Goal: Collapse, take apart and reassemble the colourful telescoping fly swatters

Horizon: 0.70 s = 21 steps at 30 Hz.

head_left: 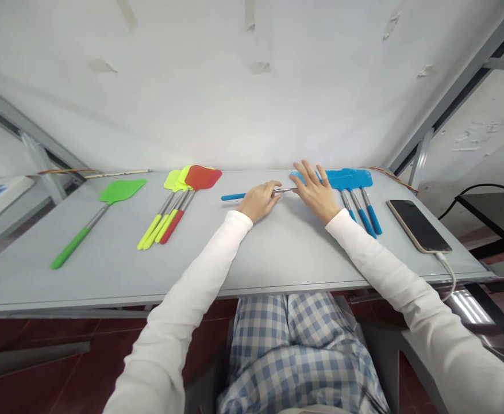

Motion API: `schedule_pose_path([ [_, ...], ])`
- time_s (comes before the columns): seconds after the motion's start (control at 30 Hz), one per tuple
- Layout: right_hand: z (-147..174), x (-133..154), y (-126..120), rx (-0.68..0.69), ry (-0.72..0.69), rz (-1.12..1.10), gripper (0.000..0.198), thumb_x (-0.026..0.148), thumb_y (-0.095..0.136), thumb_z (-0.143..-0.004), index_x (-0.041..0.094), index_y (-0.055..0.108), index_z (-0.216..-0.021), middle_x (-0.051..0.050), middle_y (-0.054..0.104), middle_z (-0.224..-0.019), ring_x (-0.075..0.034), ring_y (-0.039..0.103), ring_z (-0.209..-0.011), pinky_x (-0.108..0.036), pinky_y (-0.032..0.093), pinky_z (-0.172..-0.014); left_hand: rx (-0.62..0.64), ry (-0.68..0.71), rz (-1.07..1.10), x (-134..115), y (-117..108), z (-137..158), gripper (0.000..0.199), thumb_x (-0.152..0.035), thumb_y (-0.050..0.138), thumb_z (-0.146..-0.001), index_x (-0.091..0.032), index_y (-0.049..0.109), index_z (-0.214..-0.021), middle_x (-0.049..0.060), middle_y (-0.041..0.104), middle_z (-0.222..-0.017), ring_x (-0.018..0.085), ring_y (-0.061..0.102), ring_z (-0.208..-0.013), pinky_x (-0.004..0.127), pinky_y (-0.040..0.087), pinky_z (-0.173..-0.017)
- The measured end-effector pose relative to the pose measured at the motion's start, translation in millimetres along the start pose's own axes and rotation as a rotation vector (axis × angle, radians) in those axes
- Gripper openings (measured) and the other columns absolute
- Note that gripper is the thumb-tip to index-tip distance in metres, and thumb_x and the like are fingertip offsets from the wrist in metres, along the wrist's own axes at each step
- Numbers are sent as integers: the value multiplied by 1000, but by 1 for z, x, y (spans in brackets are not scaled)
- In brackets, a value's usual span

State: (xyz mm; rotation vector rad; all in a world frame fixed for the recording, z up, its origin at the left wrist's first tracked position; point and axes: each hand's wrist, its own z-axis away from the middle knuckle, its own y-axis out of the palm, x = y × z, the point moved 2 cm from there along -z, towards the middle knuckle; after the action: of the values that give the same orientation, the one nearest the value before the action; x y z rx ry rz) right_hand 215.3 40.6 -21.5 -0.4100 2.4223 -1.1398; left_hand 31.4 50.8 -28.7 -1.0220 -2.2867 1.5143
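A blue fly swatter [233,196] lies crosswise in the middle of the table, its handle to the left and its metal shaft running right. My left hand [258,201] is closed around it where handle meets shaft. My right hand [316,192] rests over its head end with the fingers stretched and spread, hiding most of that head. Just right of this hand, several blue fly swatters [357,181] overlap in a fan, handles toward me. Left of my hands, a red fly swatter [203,177] lies partly over several yellow fly swatters [152,230].
A green fly swatter [122,190] lies alone at the left of the grey table [260,259]. On the right is a phone [419,225] with a cable [449,270] plugged in. A white wall [217,98] closes off the back, and metal frame posts [40,164] flank the table.
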Motion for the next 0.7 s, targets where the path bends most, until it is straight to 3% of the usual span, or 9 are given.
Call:
schedule_pose_path([
  [0.13,1,3,4,79,-112,-20,32,23,32,-100,19,63,-107,-12,68,-114,-24,49,-128,-46,28,-110,-2,17,-68,-1,6,1,29,-33,40,-99,-17,58,-114,10,67,-108,19,66,-94,30,46,-80],
  [0.23,-1,3,4,113,-108,-34,33,26,34,-101,19,66,-102,-10,71,-95,-24,56,-113,-45,31,-105,3,30,-117,0,9,1,32,-35,37,-100,-18,61,-112,10,69,-104,19,65,-92,31,45,-79],
  [0.4,-7,-12,-3,89,-23,-45,34,29,36,-101,22,70,-101,-7,72,-96,-24,54,-113,-46,27,-107,-11,43,-183,14,-2,-3,35,-34,34,-100,-19,64,-111,10,72,-98,21,64,-90,32,43,-77],
  [0.57,-3,-59,-9,26,226,-1,39,35,35,-101,21,72,-96,-8,73,-98,-28,53,-118,-50,21,-108,-90,-46,-199,62,-35,2,32,-35,39,-98,-21,66,-109,11,71,-107,24,63,-100,36,42,-86],
  [0.7,0,-73,-5,39,261,46,35,27,35,-100,19,69,-99,-12,70,-100,-30,49,-122,-53,23,-106,-92,-115,-239,79,-42,6,33,-38,37,-98,-21,64,-107,12,70,-103,26,61,-98,38,40,-86],
])
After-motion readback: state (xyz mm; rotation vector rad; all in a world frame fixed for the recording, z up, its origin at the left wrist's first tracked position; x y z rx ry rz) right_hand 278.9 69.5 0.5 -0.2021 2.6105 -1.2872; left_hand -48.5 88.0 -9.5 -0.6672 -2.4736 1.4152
